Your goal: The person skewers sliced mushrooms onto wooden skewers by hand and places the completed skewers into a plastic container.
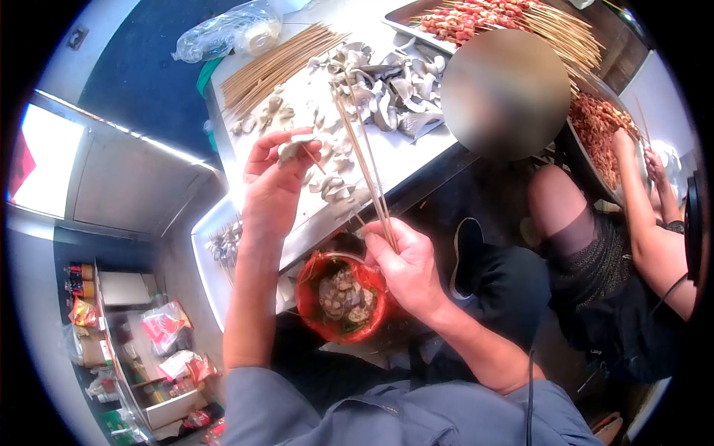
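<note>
Up at the table's near edge, my left hand (274, 167) is closed, pinching a grey-white mushroom piece (292, 149) between thumb and fingers. The tip of a thin wooden skewer (313, 159) meets this piece. Lower along the same line sits a cluster of mushroom pieces (334, 189), seemingly threaded on that skewer. My right hand (405, 264) grips several long bamboo skewers (364, 158) that point up and away over the table. Below it stands a red-lined bucket (307, 296) with mushroom scraps inside. A large heap of torn mushrooms (394, 89) lies on the white table (301, 212).
A bundle of bare skewers (277, 65) and a clear plastic bag (227, 31) lie at the far left. A white tray (204, 245) holds finished-looking mushroom sticks. At right, a person's hands (626, 149) work over a meat basin (606, 141); meat skewers (476, 21) fill a tray behind.
</note>
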Demonstrator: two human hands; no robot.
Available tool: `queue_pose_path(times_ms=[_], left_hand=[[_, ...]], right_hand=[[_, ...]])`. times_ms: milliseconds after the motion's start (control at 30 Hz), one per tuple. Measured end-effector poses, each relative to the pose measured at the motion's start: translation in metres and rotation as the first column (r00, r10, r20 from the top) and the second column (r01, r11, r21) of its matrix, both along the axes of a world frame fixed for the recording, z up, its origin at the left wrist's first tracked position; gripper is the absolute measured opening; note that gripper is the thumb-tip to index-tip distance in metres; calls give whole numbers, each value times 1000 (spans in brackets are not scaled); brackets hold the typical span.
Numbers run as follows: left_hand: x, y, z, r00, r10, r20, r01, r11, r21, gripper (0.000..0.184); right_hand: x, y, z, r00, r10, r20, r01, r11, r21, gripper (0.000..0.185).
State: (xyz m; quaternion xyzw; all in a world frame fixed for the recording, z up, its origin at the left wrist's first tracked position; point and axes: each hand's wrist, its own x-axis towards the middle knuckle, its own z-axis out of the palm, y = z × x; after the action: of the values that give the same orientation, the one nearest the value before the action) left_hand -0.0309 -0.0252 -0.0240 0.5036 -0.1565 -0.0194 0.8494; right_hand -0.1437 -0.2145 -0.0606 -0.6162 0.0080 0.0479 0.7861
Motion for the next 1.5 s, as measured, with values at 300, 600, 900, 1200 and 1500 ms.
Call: queue_pose_path(times_ms=[300, 600, 900, 1200, 1500], left_hand=[[-2, 3, -1, 994, 24, -105, -36, 993, -111, 12], [-13, -15, 1, 961, 182, -206, -206, 973, -101, 5], [-20, -21, -1, 978, -37, -206, 53, 996, 70, 8], [139, 6, 12, 856, 394, 334, -507, 520, 687, 28], [249, -7, -12, 854, 122, 505, -493, -120, 862, 23]], right_hand=[[-2, 0, 1, 1000, 14, 10, -14, 1000, -12, 17], [-2, 0, 1, 1000, -9, 23, 9, 1000, 30, 15], [-2, -7, 4, 999, -52, 12, 52, 999, 18, 14], [1, -10, 9, 998, -60, 1, 60, 996, 63, 16], [4, -13, 7, 998, -57, -36, 60, 996, 68, 15]])
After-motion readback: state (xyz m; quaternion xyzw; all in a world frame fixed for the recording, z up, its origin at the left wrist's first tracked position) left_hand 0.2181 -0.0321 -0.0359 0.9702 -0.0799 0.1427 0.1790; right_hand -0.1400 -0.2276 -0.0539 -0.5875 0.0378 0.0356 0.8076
